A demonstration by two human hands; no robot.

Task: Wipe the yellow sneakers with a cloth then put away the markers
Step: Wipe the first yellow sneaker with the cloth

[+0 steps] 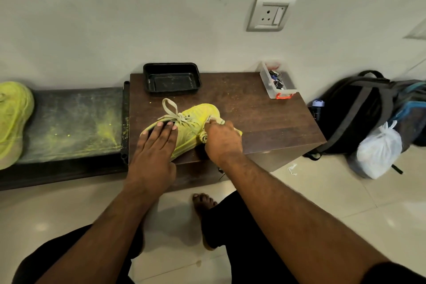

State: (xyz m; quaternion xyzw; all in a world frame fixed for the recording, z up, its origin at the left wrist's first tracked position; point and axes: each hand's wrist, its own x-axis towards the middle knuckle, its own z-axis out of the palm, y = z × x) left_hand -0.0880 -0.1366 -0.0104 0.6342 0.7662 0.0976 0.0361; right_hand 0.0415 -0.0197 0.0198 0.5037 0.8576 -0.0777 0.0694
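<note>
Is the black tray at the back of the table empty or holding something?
Empty: the black tray shows only its bare, scuffed bottom; nothing lies in it.

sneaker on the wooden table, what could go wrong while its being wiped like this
1. The sneaker lies near the wooden table's front edge; a hard rub from the right hand with the cloth might push it off, though the left hand presses it down.
2. Its loose laces could snag the cloth.
</note>
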